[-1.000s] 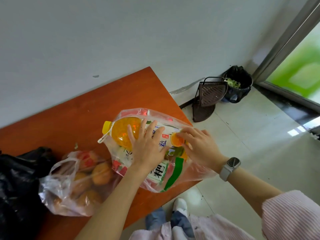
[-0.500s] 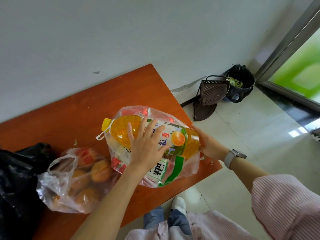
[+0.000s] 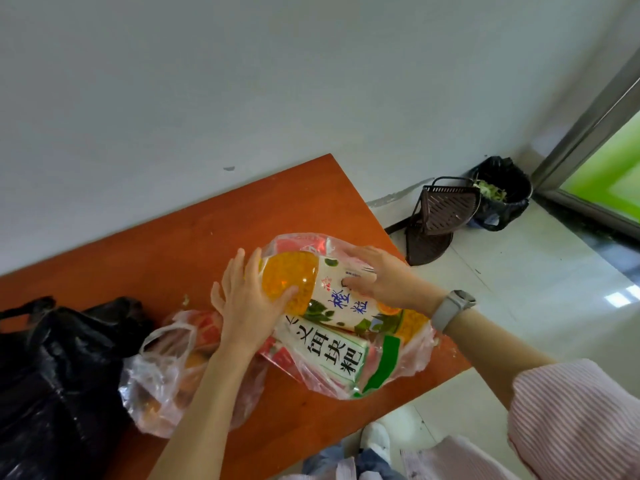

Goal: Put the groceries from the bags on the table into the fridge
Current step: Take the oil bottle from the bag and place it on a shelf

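An orange juice bottle (image 3: 332,299) with a white label lies on top of a clear plastic bag (image 3: 391,368) on the orange table (image 3: 180,247). My left hand (image 3: 246,303) grips the bottle's neck end and hides its cap. My right hand (image 3: 381,278) rests flat on the label, fingers spread. Under the bottle in the bag lies a white and green packet (image 3: 332,355) and some red packaging. A second clear bag (image 3: 162,375) with orange and red fruit sits to the left, partly behind my left forearm.
A black plastic bag (image 3: 59,375) fills the table's left end. On the floor at the right stand a brown slatted rack (image 3: 440,216) and a black bin (image 3: 502,192) with green scraps. A glass door frame (image 3: 588,123) rises at the far right.
My left hand has slid from the bottle's label to its neck end, covering the yellow cap. My right hand has come from the bottle's base up onto the label.
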Demonstrator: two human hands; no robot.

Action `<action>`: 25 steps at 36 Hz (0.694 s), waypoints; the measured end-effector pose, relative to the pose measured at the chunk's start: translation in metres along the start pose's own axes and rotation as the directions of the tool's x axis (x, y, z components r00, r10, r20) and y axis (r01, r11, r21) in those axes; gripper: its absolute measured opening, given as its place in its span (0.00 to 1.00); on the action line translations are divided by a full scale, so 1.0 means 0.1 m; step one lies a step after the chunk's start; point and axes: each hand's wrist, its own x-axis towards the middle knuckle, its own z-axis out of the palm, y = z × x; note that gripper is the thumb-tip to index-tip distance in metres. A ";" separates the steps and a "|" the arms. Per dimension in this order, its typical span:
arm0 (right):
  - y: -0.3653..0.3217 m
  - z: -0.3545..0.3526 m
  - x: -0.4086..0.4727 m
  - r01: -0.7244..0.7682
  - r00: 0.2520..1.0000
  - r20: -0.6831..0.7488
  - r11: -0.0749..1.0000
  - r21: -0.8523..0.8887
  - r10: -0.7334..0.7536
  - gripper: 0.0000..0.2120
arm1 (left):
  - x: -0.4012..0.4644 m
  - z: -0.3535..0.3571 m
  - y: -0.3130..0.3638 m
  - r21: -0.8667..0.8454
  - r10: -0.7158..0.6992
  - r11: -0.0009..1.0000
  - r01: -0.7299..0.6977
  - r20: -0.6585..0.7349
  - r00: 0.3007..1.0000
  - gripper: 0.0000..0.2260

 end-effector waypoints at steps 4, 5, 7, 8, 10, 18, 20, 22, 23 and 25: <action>-0.38 0.31 0.25 0.079 0.989 0.142 0.968 -0.239 -0.046 0.46 | -0.06 -0.06 -0.12 -0.330 0.001 0.944 0.011 0.035 0.999 0.33; -0.43 0.36 0.31 0.085 0.987 0.153 0.953 -0.292 -0.042 0.48 | -0.05 -0.09 -0.15 -0.382 0.001 0.924 0.009 0.026 1.000 0.31; -0.46 0.40 0.41 0.086 0.982 0.188 0.935 -0.343 -0.021 0.53 | -0.02 -0.14 -0.23 -0.452 -0.034 0.891 0.039 0.020 0.999 0.30; -0.46 0.40 0.45 0.075 0.978 0.209 0.935 -0.346 -0.001 0.54 | 0.02 -0.15 -0.27 -0.485 -0.055 0.872 0.069 0.042 0.998 0.31; -0.45 0.38 0.49 0.063 0.971 0.238 0.939 -0.337 0.021 0.55 | 0.07 -0.17 -0.30 -0.522 -0.070 0.842 0.134 0.140 0.988 0.33; -0.43 0.33 0.39 0.039 0.994 0.113 0.959 -0.282 -0.007 0.51 | 0.12 -0.16 -0.20 -0.587 0.000 0.808 0.050 0.085 0.996 0.22; -0.44 0.28 0.30 0.030 0.999 0.049 0.965 -0.261 -0.018 0.51 | 0.10 -0.19 -0.14 -0.608 0.035 0.794 0.004 0.052 0.998 0.23; -0.44 0.19 0.21 0.007 1.000 -0.017 0.979 -0.203 -0.011 0.51 | 0.13 -0.24 -0.04 -0.620 0.077 0.783 -0.047 0.021 0.997 0.25; -0.42 0.15 0.17 -0.007 0.998 -0.055 0.986 -0.165 -0.003 0.52 | 0.14 -0.28 0.04 -0.622 0.097 0.780 -0.068 0.012 0.995 0.26; -0.38 0.07 0.09 -0.032 0.988 -0.152 0.999 -0.035 0.027 0.52 | 0.15 -0.36 0.24 -0.671 0.120 0.736 -0.090 -0.002 0.993 0.30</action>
